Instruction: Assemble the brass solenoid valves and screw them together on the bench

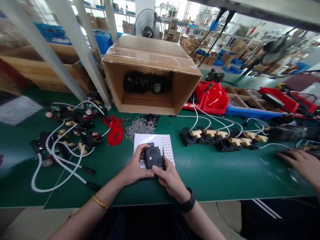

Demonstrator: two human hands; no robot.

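A black plastic housing (153,157) with a small round metallic spot on its face is held over a white sheet of small round stickers (168,144). My left hand (136,168) grips the housing's left side, fingers wrapped round its edge. On the other side, my right hand (168,175) pinches thin dark tweezers (163,158), which stand upright along the housing's right edge, and its thumb touches the lower right corner. Just behind the sheet lie a pile of small screws (141,129) and a bundle of red wire (115,133).
An open cardboard box (152,55) stands behind the screws. Circuit assemblies with white cables (53,150) lie left; black units with brass fittings (211,133) lie right. Red bins (213,98) stand beyond. Another person's hand (303,165) rests at the far right.
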